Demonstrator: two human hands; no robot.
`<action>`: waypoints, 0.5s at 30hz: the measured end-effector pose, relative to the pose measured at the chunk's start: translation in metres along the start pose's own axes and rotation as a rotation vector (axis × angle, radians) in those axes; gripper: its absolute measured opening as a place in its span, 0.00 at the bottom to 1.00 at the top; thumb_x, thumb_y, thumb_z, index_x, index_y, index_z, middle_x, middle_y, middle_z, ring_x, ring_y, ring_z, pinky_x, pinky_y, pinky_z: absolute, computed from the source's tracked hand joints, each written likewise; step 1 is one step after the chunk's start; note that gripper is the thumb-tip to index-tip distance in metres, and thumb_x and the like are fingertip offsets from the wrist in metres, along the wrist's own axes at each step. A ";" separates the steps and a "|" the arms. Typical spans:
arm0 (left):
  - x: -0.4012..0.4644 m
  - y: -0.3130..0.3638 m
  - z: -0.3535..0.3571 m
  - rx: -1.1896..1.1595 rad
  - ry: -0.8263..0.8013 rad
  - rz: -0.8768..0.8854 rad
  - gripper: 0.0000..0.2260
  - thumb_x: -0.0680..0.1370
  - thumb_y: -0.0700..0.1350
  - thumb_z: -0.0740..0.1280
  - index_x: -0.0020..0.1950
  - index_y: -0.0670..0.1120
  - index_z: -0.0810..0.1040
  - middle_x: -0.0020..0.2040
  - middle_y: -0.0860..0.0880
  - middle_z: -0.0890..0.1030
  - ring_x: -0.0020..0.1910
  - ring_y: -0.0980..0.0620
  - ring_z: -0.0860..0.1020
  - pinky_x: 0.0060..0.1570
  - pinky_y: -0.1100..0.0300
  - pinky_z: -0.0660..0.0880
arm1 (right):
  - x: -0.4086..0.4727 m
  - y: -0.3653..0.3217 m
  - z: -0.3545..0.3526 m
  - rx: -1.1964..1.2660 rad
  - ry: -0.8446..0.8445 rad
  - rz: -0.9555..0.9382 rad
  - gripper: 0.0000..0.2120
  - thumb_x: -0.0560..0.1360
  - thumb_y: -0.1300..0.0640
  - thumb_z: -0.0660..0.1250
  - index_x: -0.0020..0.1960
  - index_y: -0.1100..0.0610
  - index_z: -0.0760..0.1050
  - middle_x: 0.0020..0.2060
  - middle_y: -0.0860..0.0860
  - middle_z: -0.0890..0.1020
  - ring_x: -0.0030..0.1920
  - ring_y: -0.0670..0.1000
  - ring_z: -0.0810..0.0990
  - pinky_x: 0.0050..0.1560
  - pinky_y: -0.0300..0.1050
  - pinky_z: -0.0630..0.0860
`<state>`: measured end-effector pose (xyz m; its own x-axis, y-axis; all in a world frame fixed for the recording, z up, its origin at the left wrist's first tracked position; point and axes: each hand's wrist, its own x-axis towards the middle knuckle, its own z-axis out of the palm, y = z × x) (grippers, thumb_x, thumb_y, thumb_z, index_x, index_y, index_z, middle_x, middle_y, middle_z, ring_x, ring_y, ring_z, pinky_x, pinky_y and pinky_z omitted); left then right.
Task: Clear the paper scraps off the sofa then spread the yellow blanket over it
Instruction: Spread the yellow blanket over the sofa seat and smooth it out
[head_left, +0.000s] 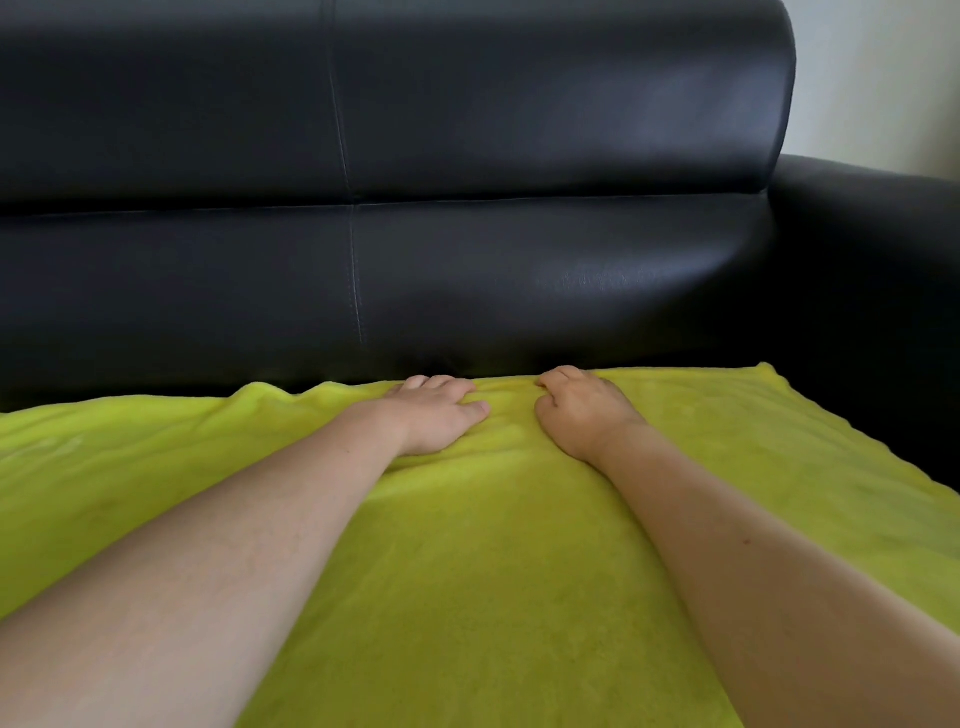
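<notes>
Both hands, left (434, 415) flat, right (582, 410) curled, press yellow blanket (467, 545) near sofa (467, 156) backrest.

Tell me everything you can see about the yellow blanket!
The yellow blanket is a bright yellow-green and looks soft and fuzzy, like fleece. It lies spread out over the seat of the black sofa, mostly flat with small ripples along its far edge, which stops just short of the backrest. Its right edge ends before the armrest. The left hand rests on it near the far edge, and the right hand, fingers curled, presses on it beside the left. Both bare forearms lie over it.
</notes>
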<state>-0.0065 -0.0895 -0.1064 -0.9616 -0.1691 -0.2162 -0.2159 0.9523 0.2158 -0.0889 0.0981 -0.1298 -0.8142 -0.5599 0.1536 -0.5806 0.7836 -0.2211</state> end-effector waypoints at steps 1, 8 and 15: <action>0.000 0.001 0.000 0.013 -0.004 -0.006 0.29 0.81 0.66 0.47 0.80 0.57 0.51 0.80 0.57 0.51 0.79 0.50 0.47 0.76 0.48 0.49 | 0.000 0.000 0.000 0.002 0.001 0.004 0.23 0.80 0.51 0.50 0.73 0.53 0.64 0.70 0.51 0.69 0.69 0.53 0.66 0.70 0.50 0.62; 0.001 0.000 0.004 0.039 -0.001 -0.027 0.30 0.80 0.67 0.44 0.80 0.58 0.51 0.79 0.60 0.51 0.78 0.50 0.47 0.76 0.49 0.45 | -0.002 0.000 -0.001 -0.008 -0.007 -0.003 0.24 0.80 0.51 0.49 0.74 0.53 0.65 0.69 0.50 0.68 0.67 0.52 0.67 0.69 0.50 0.63; -0.005 0.003 0.004 0.051 0.046 -0.029 0.30 0.80 0.67 0.44 0.81 0.57 0.52 0.80 0.58 0.51 0.78 0.49 0.49 0.76 0.47 0.45 | -0.003 0.001 -0.001 -0.003 -0.025 0.008 0.24 0.80 0.51 0.48 0.75 0.53 0.63 0.73 0.49 0.65 0.70 0.52 0.65 0.70 0.49 0.61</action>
<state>-0.0019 -0.0846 -0.1084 -0.9620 -0.2074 -0.1776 -0.2362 0.9583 0.1605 -0.0869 0.1003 -0.1298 -0.8183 -0.5604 0.1277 -0.5743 0.7886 -0.2196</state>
